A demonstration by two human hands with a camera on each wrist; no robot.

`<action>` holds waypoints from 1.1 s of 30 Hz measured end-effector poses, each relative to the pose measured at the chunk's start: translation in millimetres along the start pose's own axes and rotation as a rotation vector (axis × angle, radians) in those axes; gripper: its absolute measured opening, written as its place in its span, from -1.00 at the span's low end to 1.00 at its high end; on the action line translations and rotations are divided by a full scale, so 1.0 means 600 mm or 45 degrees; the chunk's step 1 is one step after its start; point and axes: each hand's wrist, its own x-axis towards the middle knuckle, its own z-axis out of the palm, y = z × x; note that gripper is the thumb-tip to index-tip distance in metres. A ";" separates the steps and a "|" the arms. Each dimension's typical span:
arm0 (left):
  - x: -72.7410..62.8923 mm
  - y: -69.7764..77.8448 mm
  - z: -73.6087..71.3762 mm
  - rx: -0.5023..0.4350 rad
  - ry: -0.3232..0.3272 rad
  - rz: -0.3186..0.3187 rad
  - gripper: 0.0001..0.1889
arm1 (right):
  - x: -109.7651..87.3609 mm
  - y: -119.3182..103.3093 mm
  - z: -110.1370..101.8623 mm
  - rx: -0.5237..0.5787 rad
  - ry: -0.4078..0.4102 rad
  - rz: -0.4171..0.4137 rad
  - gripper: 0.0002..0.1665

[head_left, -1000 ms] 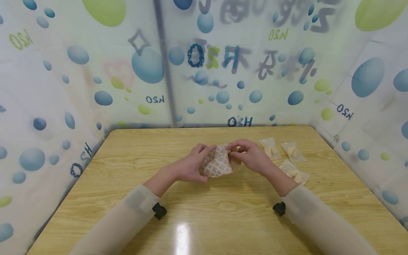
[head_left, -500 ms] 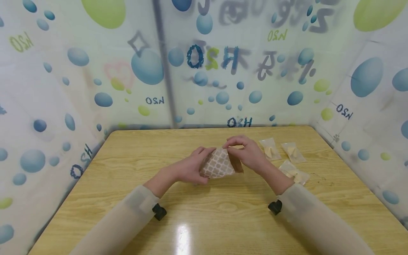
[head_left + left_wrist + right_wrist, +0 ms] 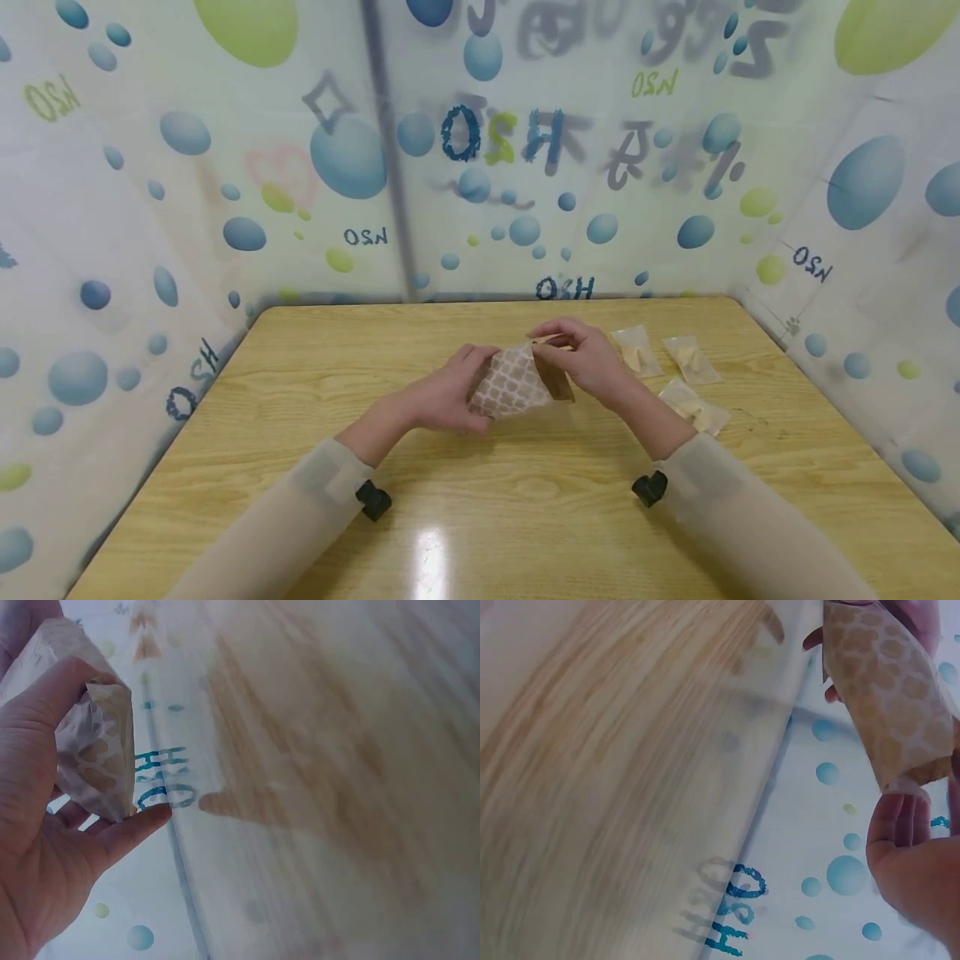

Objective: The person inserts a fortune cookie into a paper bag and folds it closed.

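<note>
A brown paper bag (image 3: 513, 385) with a white lattice pattern is held above the middle of the table. My left hand (image 3: 448, 392) grips its left end, thumb on the near side and fingers beyond. In the left wrist view, the creased end of the bag (image 3: 97, 757) sits between thumb and fingers. My right hand (image 3: 588, 357) pinches the upper edge at the right end, where a plain brown surface shows. From the right wrist, the patterned side of the bag (image 3: 889, 682) faces the camera, with right fingers (image 3: 909, 817) at its edge. What is inside is hidden.
Three clear packets with pale yellowish pieces lie right of my right hand: one at the back (image 3: 636, 354), one farther right (image 3: 692, 360), and one nearer (image 3: 692, 407), close to the right forearm. The wooden table (image 3: 480, 517) meets patterned curtains at its back and sides.
My right hand has shifted slightly at the bag's right end, and more of the plain brown surface there shows. The left hand keeps its hold. The packets have not moved.
</note>
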 end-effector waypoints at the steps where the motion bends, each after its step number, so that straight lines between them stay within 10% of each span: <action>1: -0.001 -0.002 -0.002 -0.001 0.018 -0.013 0.12 | 0.000 0.002 -0.002 -0.014 -0.001 0.008 -0.60; 12: -0.005 -0.004 -0.005 0.058 0.066 0.045 0.12 | -0.005 0.010 -0.022 -0.080 0.055 0.200 -0.78; 19: -0.006 -0.005 -0.003 0.083 0.135 -0.041 0.14 | -0.011 0.011 -0.022 0.011 0.047 0.115 -0.62; 33: -0.002 -0.006 -0.003 0.152 0.161 -0.120 0.17 | -0.015 -0.002 -0.004 -0.071 -0.246 0.046 -0.75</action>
